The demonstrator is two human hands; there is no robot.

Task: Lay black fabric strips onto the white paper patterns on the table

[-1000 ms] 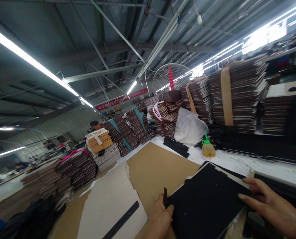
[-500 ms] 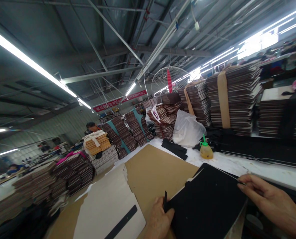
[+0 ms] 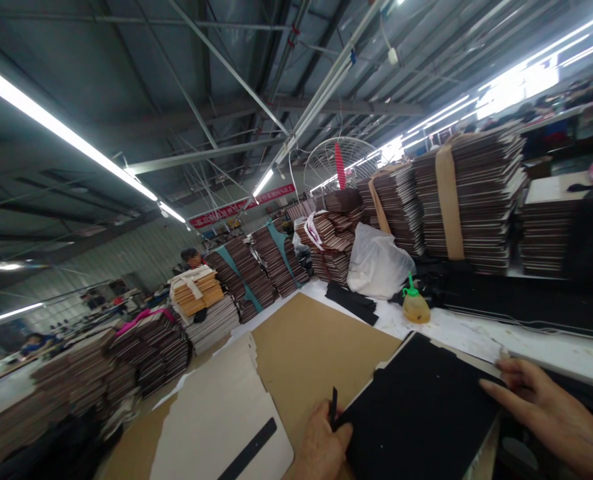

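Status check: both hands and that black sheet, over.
Left hand pinching the black sheet at its near-left corner. Right hand flat on its far-right edge. Sheet lies on the brown cardboard; nothing on top.

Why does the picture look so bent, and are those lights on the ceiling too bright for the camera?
Head view: wide lens bows the roof beams and tilts the stacks; the tube light and far right ceiling blow out white; the left hand and right hand on the black sheet look slightly soft.

Both the left hand (image 3: 321,448) and the right hand (image 3: 551,417) are bare: no gloves, rings or watch, and no sleeve shows at either wrist
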